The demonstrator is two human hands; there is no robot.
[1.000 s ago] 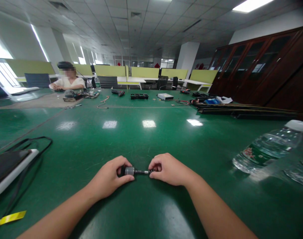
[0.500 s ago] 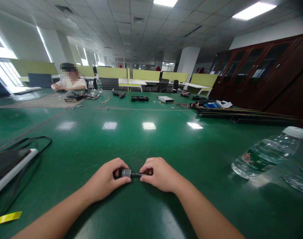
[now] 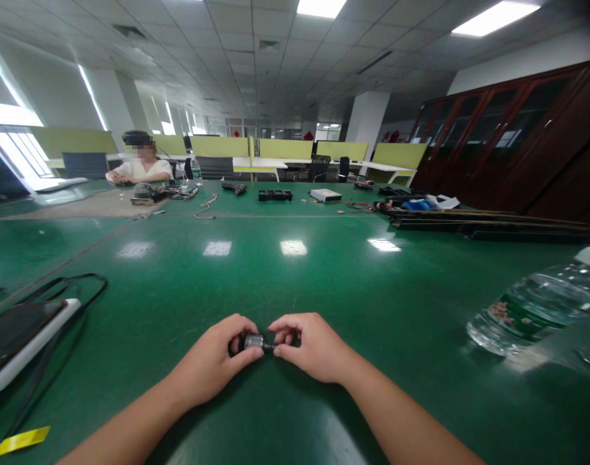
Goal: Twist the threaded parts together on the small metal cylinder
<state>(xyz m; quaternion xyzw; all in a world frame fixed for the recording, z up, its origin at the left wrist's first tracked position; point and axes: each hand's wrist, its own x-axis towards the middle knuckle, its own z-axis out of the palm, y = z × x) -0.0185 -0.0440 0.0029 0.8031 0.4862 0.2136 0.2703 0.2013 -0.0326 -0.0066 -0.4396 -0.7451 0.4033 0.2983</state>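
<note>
A small grey metal cylinder with a thin dark shaft lies crosswise low over the table; its exact kind is not clear. My left hand is closed round its left end, thumb in front and fingers behind. The shaft points right, toward my right hand. There the thumb tip is at the shaft's end, while the curled fingers stand a little apart from the thumb. The cylinder's left end is partly hidden inside my left hand.
A green table spreads out ahead. On the right stands a water bottle, with a second partly visible. A phone-like device with a black strap lies left. Tools and parts line the far side, where a person sits.
My right fingers have loosened from the shaft and parted from the thumb. My left hand, with the cylinder, has come slightly right. The view has shifted a little.
</note>
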